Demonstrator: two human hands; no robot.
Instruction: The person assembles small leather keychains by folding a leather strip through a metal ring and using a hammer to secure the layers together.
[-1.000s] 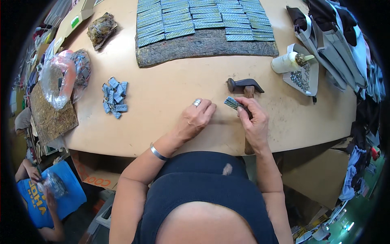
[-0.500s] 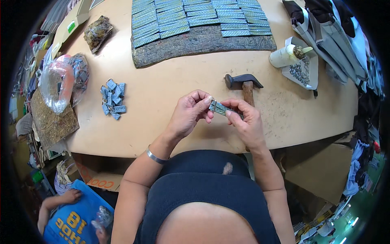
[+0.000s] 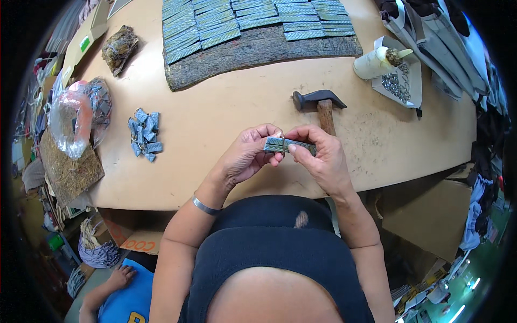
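Across the tan worktable (image 3: pixel 226 113), rows of blue-grey strips (image 3: pixel 253 19) lie on a dark mat (image 3: pixel 258 54), a hammer (image 3: pixel 318 105) nearby. Above the table's near edge, the left hand (image 3: pixel 245 156) and right hand (image 3: pixel 323 159) pinch one small blue woven strip (image 3: pixel 288 145) between their fingertips, held level.

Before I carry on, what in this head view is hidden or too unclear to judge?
- Small blue-green woven strip: its ends are covered by the fingers of the left hand and right hand.
- Hammer: the lower handle is hidden behind the right hand.
- Small metal parts on the white tray: too small to identify.
- Contents of the clear plastic bag: blurred by the plastic and bent near the rim.
- Another person at lower left: cut off by the edge.
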